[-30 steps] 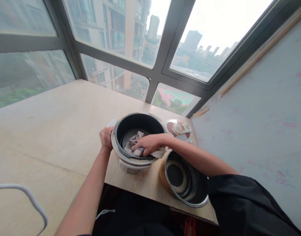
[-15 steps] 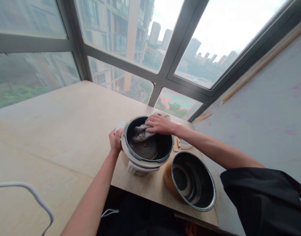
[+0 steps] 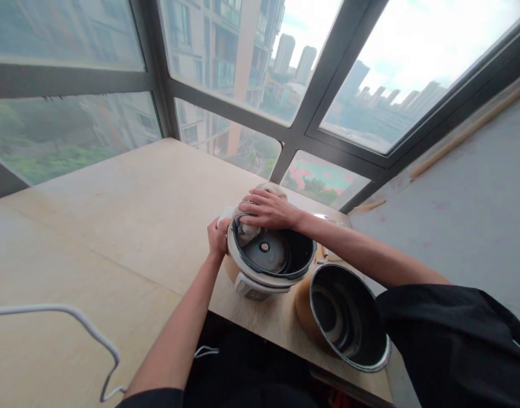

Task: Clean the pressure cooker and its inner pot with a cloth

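Note:
A round electric pressure cooker (image 3: 268, 283) stands lidless on the wooden surface, its dark inside and round centre plate showing. My left hand (image 3: 218, 237) is closed on the cooker's side handle at the left. Over the far left rim, my right hand (image 3: 266, 209) presses a crumpled, greyish-white cloth (image 3: 248, 231) against the inner wall; part of the cloth bulges up beyond the fingers. Beside the cooker, to the right and nearer me, the inner pot (image 3: 345, 314) sits tilted, dark within and golden outside.
The pale wooden tabletop (image 3: 115, 215) runs up to grey-framed windows (image 3: 226, 113). A white cord (image 3: 73, 311) curves across the left front. Behind the cooker, a pale object is partly hidden by my right arm. A whitish wall (image 3: 468, 209) rises at the right.
My right hand and the cloth have moved from inside the cooker up and left onto its far left rim, uncovering more of the bottom. The whole view has shifted slightly.

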A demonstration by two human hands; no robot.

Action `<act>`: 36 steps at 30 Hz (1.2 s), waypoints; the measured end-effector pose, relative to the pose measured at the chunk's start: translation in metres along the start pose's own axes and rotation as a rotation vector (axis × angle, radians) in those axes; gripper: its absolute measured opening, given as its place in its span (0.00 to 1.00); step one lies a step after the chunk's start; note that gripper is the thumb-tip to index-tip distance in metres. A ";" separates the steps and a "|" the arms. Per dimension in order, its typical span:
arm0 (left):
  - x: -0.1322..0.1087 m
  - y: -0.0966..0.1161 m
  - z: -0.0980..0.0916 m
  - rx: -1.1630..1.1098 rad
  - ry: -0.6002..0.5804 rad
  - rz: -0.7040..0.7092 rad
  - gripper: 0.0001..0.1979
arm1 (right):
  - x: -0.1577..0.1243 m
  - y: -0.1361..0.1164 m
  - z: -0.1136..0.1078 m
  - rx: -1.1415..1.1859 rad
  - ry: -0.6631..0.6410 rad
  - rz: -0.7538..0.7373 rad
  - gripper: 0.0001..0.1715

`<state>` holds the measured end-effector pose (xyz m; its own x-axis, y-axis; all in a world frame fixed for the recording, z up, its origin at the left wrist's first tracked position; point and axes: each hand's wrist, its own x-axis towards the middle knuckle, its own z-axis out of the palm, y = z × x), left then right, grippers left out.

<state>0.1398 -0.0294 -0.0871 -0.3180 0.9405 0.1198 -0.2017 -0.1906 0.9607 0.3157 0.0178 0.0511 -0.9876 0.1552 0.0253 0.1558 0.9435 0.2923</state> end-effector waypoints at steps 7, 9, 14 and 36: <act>0.000 0.001 0.000 0.030 -0.013 0.024 0.17 | -0.018 0.019 0.008 -0.030 -0.036 0.430 0.21; -0.001 0.001 0.000 0.038 -0.006 0.031 0.17 | -0.017 0.025 0.006 0.026 -0.070 0.573 0.26; -0.001 0.003 0.000 0.034 -0.002 0.034 0.18 | 0.000 0.029 -0.005 0.158 -0.156 0.664 0.42; 0.001 0.003 -0.003 0.081 -0.013 0.056 0.18 | 0.022 0.047 -0.012 0.153 -0.380 0.451 0.20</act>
<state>0.1365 -0.0301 -0.0853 -0.3145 0.9326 0.1768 -0.1082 -0.2203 0.9694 0.3008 0.0623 0.0773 -0.7510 0.6166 -0.2364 0.5864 0.7873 0.1906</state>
